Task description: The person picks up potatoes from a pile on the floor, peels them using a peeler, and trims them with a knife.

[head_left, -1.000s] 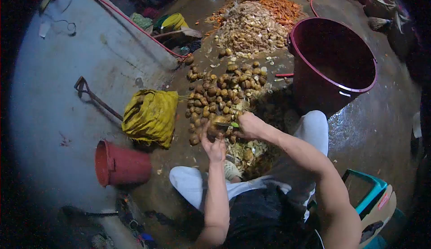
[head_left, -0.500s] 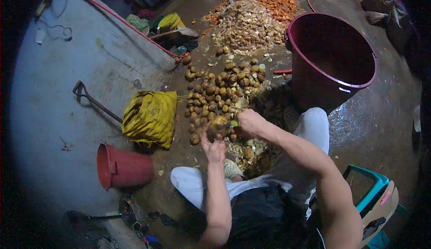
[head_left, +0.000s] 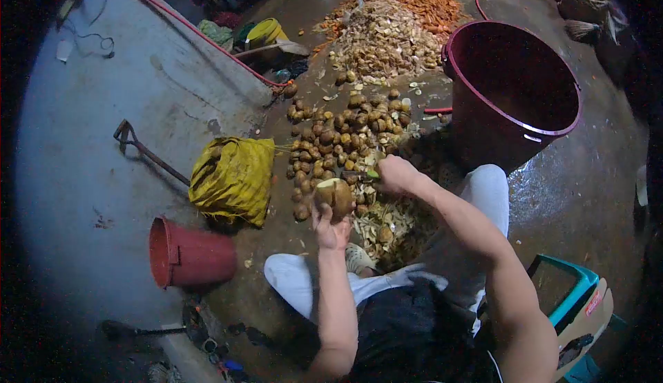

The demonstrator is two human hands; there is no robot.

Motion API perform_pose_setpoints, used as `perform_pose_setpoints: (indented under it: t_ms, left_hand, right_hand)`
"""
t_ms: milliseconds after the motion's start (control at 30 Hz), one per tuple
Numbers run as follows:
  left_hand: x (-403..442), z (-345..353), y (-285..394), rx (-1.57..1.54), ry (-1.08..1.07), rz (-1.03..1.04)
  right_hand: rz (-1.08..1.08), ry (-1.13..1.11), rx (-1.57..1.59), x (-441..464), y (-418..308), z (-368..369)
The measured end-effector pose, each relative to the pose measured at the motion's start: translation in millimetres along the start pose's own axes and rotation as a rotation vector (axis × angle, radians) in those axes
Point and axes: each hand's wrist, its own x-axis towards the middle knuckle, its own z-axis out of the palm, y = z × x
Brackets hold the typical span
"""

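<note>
In my left hand (head_left: 330, 230) sits a large, round, brown-skinned root vegetable (head_left: 337, 202), its top pared to pale flesh. My fingers wrap its lower left side. My right hand (head_left: 398, 174), closed, grips a knife (head_left: 373, 174) with a green part showing at the fist. Its dark, narrow blade points left, above and apart from the vegetable. Beyond both hands lies a heap of brown root vegetables (head_left: 338, 138) on the wet floor. Pale peelings (head_left: 383, 227) are strewn below my right hand, between my legs.
A big dark-red tub (head_left: 483, 117) stands at the right. To the left are a yellow sack (head_left: 231, 179), a shovel handle (head_left: 148, 149) and a red bucket (head_left: 204, 252). Farther back lie pale scraps (head_left: 387, 41) and orange scraps (head_left: 431, 10). A teal-framed crate (head_left: 577, 272) is at lower right.
My right hand has moved a little up and right, drawing the knife away from the vegetable. In my left hand the vegetable has turned, and its pale cut top now shows.
</note>
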Motion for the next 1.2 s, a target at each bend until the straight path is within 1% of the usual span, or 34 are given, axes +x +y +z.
perform_pose_setpoints:
  t_ms: [67,133,167,233,267,333,433,500,567,633,667,733,767,833,867,900,933,967,1000,1033,1067,1100,1167,1200]
  left_hand:
    - [-5.2,7.2,5.0,0.061,0.004,0.004]
    - [-7.3,9.4,7.1,0.168,-0.068,0.003]
    - [-7.8,7.5,7.5,0.168,-0.068,0.004]
    - [-9.0,2.1,8.1,0.088,-0.134,-0.043]
    - [-7.9,-0.5,7.4,0.089,-0.136,-0.044]
    - [-5.7,-6.6,5.8,0.039,-0.239,-0.041]
    - [-5.9,-5.5,0.7,0.051,-0.207,-0.023]
    - [-8.2,1.2,-2.5,0.030,-0.202,-0.035]
    - [-10.4,3.7,-5.2,0.010,-0.197,-0.044]
    - [-10.5,4.2,-8.4,0.000,-0.141,-0.047]
    - [-9.2,4.1,-6.8,0.001,-0.141,-0.048]
    - [-8.3,2.5,-4.0,0.034,-0.210,-0.120]
    - [-12.7,3.1,-3.7,0.035,-0.204,-0.126]
    - [-8.7,12.7,-0.3,0.047,-0.291,-0.140]
    - [-8.9,17.4,-1.3,-0.038,-0.310,-0.137]
    - [-12.0,18.2,0.4,-0.038,-0.299,-0.137]
    - [-12.5,19.0,2.2,0.018,-0.259,-0.090]
    - [-10.1,20.1,4.5,0.073,-0.227,-0.038]
    - [-9.2,17.6,7.9,0.034,-0.231,-0.082]
    - [-10.3,15.4,8.4,0.035,-0.225,-0.081]
    - [-11.1,17.7,9.3,0.075,-0.193,-0.069]
    - [-11.2,19.6,9.3,0.112,-0.164,-0.056]
    - [-10.1,14.0,9.8,0.088,-0.172,-0.070]
    - [-10.4,12.5,9.3,0.112,-0.178,-0.057]
  right_hand:
    - [-0.010,0.060,0.012,-5.4,-2.4,-7.6]
    - [-0.023,0.074,0.013,-7.7,-1.3,-10.1]
    - [-0.034,0.093,0.011,-8.3,0.9,-10.5]
    - [-0.053,0.105,0.006,-7.4,2.9,-5.3]
    - [-0.096,0.145,-0.017,-9.8,-0.2,-4.8]
    - [-0.139,0.186,-0.039,-13.2,-7.5,-2.9]
    - [-0.198,0.122,0.025,-15.5,-20.7,1.2]
    - [-0.228,0.193,0.092,-17.3,-25.6,1.8]
    - [-0.235,0.168,0.080,-20.3,-27.3,1.9]
    - [-0.284,0.226,0.055,-22.4,-27.7,1.3]
    - [-0.282,0.226,0.056,-22.7,-28.3,-2.6]
    - [-0.233,0.106,0.104,-22.2,-26.2,-11.0]
    - [-0.105,0.150,0.164,-14.5,-20.7,-2.1]
    - [-0.046,0.038,0.131,7.1,0.1,9.5]
    - [-0.045,0.046,0.124,9.3,4.0,2.6]
    - [-0.100,0.058,0.058,7.5,2.7,3.5]
    - [-0.162,0.069,-0.012,6.4,0.5,4.0]
    - [-0.173,0.067,-0.019,1.2,-3.4,-4.1]
    - [-0.095,0.098,0.006,-9.8,-8.6,-14.1]
    - [-0.013,0.127,0.035,-17.3,-11.2,-17.6]
    - [0.016,0.093,0.014,-15.5,-8.2,-17.9]
    - [0.017,0.091,0.014,-14.8,-5.3,-18.8]
    - [-0.002,0.192,0.031,-13.5,1.5,-21.2]
    - [-0.001,0.238,0.099,-10.6,5.4,-21.5]
